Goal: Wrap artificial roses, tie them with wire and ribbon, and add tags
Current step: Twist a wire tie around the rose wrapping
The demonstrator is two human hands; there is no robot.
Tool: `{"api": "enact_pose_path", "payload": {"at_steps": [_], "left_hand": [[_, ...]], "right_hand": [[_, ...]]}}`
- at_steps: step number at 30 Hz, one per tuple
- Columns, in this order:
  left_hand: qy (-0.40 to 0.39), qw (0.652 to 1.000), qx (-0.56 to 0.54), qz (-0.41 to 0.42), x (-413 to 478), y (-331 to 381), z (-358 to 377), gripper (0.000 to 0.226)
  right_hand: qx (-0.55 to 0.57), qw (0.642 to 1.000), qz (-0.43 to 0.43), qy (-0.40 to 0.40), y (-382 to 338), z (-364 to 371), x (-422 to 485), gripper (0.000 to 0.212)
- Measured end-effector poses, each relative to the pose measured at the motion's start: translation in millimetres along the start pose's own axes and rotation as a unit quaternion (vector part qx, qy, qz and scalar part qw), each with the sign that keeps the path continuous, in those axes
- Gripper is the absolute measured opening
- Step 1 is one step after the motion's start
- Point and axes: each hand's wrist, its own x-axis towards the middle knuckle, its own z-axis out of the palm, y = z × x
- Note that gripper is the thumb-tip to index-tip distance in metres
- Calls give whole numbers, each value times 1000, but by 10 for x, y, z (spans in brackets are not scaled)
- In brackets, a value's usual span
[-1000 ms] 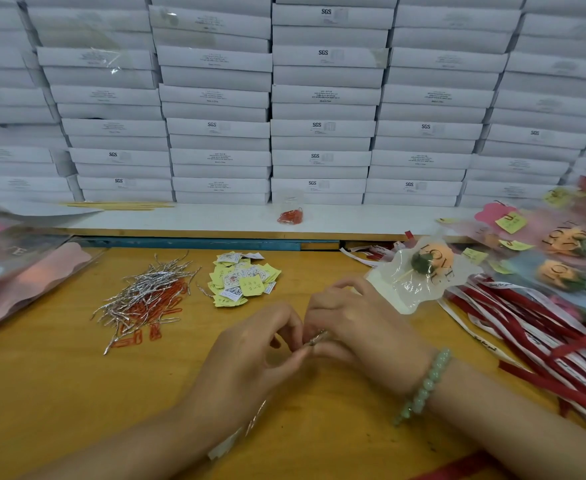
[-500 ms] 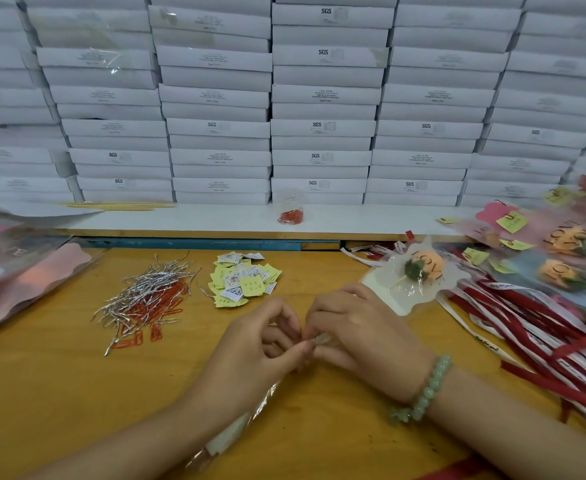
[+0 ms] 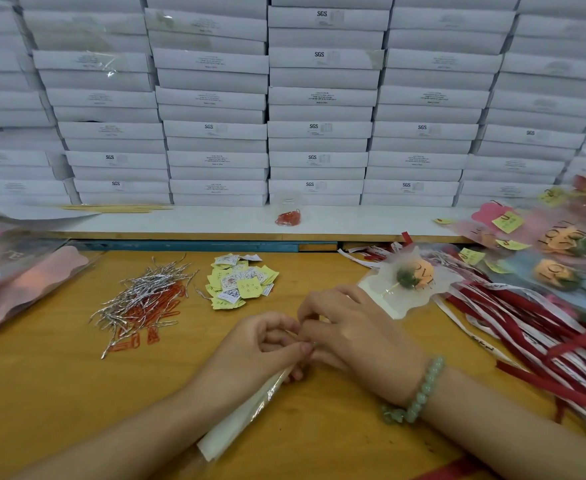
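Note:
A wrapped orange rose (image 3: 412, 276) lies in a clear and cream sleeve, its head at the right and the sleeve's tail (image 3: 239, 420) running down left under my hands. My left hand (image 3: 260, 351) and my right hand (image 3: 350, 336) meet at the sleeve's neck. Both pinch a thin silver wire tie there, which is mostly hidden by the fingers. A heap of silver wire ties (image 3: 146, 294) mixed with orange clips lies to the left. Yellow and white tags (image 3: 241, 282) sit in a pile beyond my hands. Red and white ribbons (image 3: 526, 327) spread at the right.
Finished wrapped roses (image 3: 558, 258) with yellow tags pile up at the far right. A stack of pink and clear sleeves (image 3: 18, 275) lies at the left. White boxes (image 3: 319, 98) are stacked along the back behind a white shelf holding a small bag of orange clips (image 3: 288, 216).
The sleeve has turned under my hands: its tail now shows longer below my left wrist and the rose head has shifted slightly. My fingers have closed tighter at the neck.

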Motion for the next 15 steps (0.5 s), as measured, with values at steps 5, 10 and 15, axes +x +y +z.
{"api": "enact_pose_path", "payload": {"at_steps": [5, 10, 15], "left_hand": [[6, 999, -28, -26, -11, 23, -5, 10], [18, 997, -69, -41, -49, 55, -6, 12], [35, 995, -80, -37, -64, 71, -2, 13]], "right_hand": [[-7, 999, -25, 38, 15, 13, -10, 13], [-21, 999, -33, 21, 28, -18, 20, 14], [-40, 997, -18, -64, -6, -74, 51, 16]]}}
